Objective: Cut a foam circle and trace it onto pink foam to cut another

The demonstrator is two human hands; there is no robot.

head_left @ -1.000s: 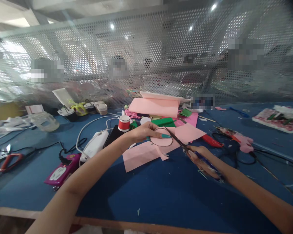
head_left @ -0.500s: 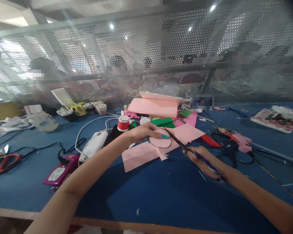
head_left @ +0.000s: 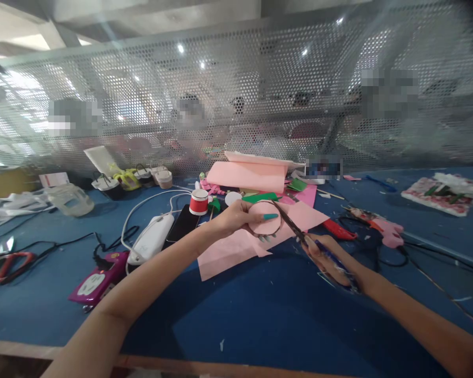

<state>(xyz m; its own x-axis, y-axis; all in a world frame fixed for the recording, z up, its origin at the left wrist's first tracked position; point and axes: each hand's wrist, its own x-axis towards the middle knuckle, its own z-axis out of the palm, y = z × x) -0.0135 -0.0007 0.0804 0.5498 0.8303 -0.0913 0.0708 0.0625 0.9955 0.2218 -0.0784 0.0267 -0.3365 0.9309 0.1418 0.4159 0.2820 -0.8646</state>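
Observation:
A round pink paper piece (head_left: 263,223) with a dark outline is pinched in my left hand (head_left: 236,216), its thumb with a teal nail lying across the front. Scissors (head_left: 294,226) with blue handles are gripped in my right hand (head_left: 327,257). Their blades point up and left, and the tips are at the upper right edge of the round piece. Beneath and behind both lie flat pink paper sheets (head_left: 220,257) on the blue table.
A red and white cup (head_left: 199,202), a black phone (head_left: 184,223) and a white power strip (head_left: 152,239) stand left of centre. Right are a pink glue gun (head_left: 392,231) and cables. Behind rises a perforated metal screen (head_left: 220,68).
The round paper piece has turned and shifted slightly right and up in my left hand. Its lower edge now shows several small pale tabs. The scissors have moved slightly.

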